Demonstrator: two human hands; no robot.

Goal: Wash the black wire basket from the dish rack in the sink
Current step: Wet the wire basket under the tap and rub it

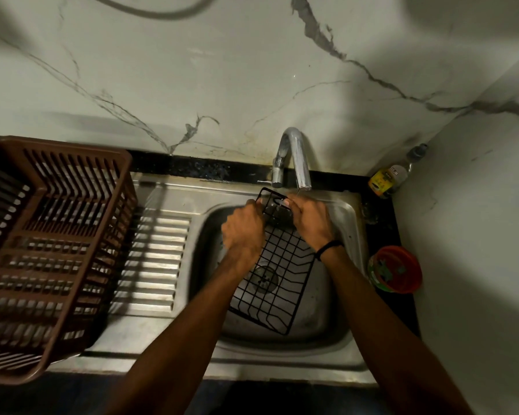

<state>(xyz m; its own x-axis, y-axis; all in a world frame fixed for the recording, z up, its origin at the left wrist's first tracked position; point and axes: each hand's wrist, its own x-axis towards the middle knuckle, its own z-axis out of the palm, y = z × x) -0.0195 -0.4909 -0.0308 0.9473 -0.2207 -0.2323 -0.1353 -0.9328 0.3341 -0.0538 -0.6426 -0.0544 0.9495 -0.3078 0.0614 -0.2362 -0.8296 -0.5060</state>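
The black wire basket (277,277) is held tilted over the steel sink (346,214), its far end raised under the chrome tap's spout (300,163). My left hand (244,232) grips the basket's left side near the top. My right hand (310,220) holds the top right edge, fingers curled on the wires directly below the spout. A thin stream of water seems to fall there. The basket's lower corner hangs above the sink floor, and the drain (264,278) shows through the grid.
A brown plastic dish rack (42,250) stands on the ribbed drainboard (150,265) at the left. A bottle with a yellow label (390,176) leans in the back right corner. A red-lidded container (396,272) sits on the black counter to the sink's right.
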